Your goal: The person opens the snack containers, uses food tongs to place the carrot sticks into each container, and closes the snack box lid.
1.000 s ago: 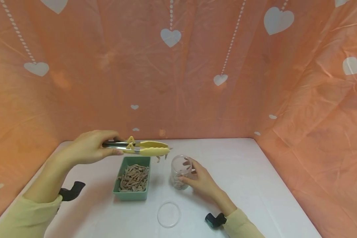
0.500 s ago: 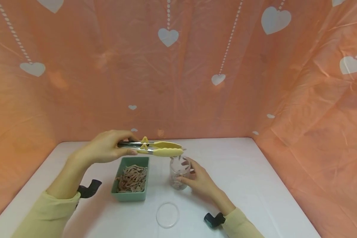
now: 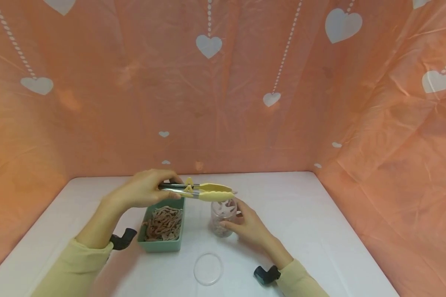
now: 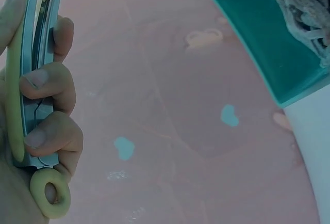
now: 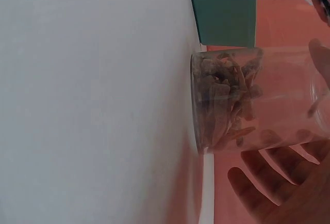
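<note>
On a white table (image 3: 301, 231) backed by orange heart-print cloth (image 3: 223, 115), the left hand (image 3: 143, 189) grips yellow-headed tongs (image 3: 212, 196) near a green tray (image 3: 159, 246) of shrivelled brown strips (image 3: 165, 222) — more dangle at the mouth of an upright clear jar (image 3: 218, 216), partly filled, clasped by the right hand (image 3: 250, 225).

Left hand (image 3: 145, 189) holds metal tongs with yellow scalloped tips (image 3: 215, 196), tips above the mouth of an upright clear cylindrical jar (image 3: 218, 225). Right hand (image 3: 252, 226) grips jar from its right side. Green rectangular bin (image 3: 160, 246) of grey-brown strips (image 3: 166, 225) left of jar. Clear round disc (image 3: 208, 269) flat on white table (image 3: 301, 235), nearer the wearer. Orange sheet with white hearts (image 3: 241, 140) behind.
</note>
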A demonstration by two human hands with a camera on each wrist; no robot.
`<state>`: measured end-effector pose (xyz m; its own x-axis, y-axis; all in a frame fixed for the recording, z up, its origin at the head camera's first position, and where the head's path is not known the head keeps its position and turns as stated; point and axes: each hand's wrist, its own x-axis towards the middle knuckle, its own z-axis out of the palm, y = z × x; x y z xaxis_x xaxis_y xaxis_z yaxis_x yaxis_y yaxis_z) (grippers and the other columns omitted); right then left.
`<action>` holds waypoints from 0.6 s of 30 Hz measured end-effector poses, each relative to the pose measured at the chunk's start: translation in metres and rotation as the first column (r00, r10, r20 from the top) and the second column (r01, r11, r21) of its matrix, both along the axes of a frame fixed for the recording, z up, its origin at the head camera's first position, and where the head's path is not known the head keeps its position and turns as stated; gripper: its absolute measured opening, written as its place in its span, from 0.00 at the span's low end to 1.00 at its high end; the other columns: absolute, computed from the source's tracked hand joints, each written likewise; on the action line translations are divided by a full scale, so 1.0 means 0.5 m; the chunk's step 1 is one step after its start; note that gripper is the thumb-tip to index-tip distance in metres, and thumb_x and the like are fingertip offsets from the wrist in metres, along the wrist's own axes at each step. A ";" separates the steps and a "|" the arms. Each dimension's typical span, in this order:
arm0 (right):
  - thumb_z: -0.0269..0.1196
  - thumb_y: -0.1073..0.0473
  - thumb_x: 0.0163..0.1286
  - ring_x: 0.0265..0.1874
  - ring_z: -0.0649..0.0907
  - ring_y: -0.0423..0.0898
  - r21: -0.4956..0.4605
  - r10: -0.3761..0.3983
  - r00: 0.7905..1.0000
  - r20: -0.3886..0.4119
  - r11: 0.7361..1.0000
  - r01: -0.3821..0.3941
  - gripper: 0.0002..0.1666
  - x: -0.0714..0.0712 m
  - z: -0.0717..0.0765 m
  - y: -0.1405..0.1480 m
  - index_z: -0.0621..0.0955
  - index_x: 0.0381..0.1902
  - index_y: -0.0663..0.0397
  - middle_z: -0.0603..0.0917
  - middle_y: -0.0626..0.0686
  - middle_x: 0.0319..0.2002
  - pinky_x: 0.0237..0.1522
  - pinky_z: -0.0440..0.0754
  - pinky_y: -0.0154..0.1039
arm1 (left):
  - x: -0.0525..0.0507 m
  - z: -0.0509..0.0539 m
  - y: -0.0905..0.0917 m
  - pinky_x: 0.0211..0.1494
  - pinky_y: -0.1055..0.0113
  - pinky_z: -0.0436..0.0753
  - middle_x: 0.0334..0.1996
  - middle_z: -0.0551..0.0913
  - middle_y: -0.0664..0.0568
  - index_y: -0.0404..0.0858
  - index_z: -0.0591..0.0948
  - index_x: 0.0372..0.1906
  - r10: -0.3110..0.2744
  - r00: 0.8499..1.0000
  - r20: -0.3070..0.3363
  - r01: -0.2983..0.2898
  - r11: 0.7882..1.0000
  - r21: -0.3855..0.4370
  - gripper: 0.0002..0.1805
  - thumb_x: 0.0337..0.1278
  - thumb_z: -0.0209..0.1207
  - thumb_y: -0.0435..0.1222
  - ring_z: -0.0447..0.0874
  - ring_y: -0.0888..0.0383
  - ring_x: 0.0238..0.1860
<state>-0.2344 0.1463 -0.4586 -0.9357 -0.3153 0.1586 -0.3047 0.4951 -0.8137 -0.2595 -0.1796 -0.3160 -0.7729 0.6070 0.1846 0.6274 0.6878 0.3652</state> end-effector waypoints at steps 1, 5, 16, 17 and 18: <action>0.74 0.44 0.66 0.58 0.81 0.54 0.002 0.000 1.000 -0.001 1.000 0.000 0.50 0.000 0.000 -0.001 0.65 0.79 0.50 0.79 0.53 0.64 0.60 0.78 0.57 | -0.003 -0.004 0.000 0.40 0.58 0.75 0.38 0.85 0.67 0.54 0.86 0.48 -0.001 1.000 -0.001 0.001 1.000 0.000 0.12 0.61 0.72 0.48 0.78 0.64 0.35; 0.74 0.45 0.66 0.59 0.81 0.53 0.010 0.002 1.000 -0.010 1.000 -0.002 0.49 0.000 -0.001 -0.002 0.66 0.78 0.51 0.80 0.53 0.62 0.60 0.79 0.56 | -0.009 -0.017 0.001 0.42 0.57 0.75 0.37 0.84 0.67 0.53 0.86 0.46 -0.003 1.000 -0.003 0.003 1.000 0.002 0.11 0.60 0.72 0.47 0.78 0.63 0.36; 0.74 0.46 0.66 0.60 0.80 0.52 0.003 0.016 0.999 -0.043 1.000 -0.015 0.47 -0.004 -0.006 -0.001 0.67 0.77 0.50 0.80 0.52 0.64 0.60 0.79 0.55 | -0.017 -0.035 0.003 0.43 0.55 0.77 0.40 0.85 0.65 0.54 0.87 0.47 0.007 1.000 0.000 -0.007 0.999 -0.041 0.13 0.59 0.73 0.48 0.80 0.61 0.39; 0.75 0.46 0.66 0.60 0.80 0.52 0.003 0.015 0.999 -0.045 1.000 -0.015 0.48 -0.004 -0.006 -0.001 0.67 0.77 0.50 0.80 0.52 0.64 0.60 0.79 0.55 | -0.017 -0.035 0.002 0.42 0.55 0.77 0.40 0.86 0.65 0.53 0.87 0.47 0.008 1.000 0.005 -0.008 0.999 -0.041 0.13 0.59 0.73 0.48 0.80 0.62 0.39; 0.75 0.46 0.66 0.60 0.81 0.52 0.002 0.014 0.999 -0.047 1.000 -0.014 0.48 -0.004 -0.006 -0.001 0.67 0.77 0.51 0.80 0.52 0.64 0.60 0.79 0.55 | -0.018 -0.036 0.002 0.42 0.56 0.77 0.40 0.85 0.64 0.53 0.87 0.47 0.006 1.000 0.011 -0.006 0.999 -0.039 0.13 0.59 0.73 0.48 0.80 0.62 0.38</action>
<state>-0.2365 0.1458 -0.4615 -0.9225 -0.3290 0.2019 -0.3498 0.4917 -0.7974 -0.2684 -0.1785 -0.3338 -0.7785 0.6089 0.1521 0.6191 0.7054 0.3450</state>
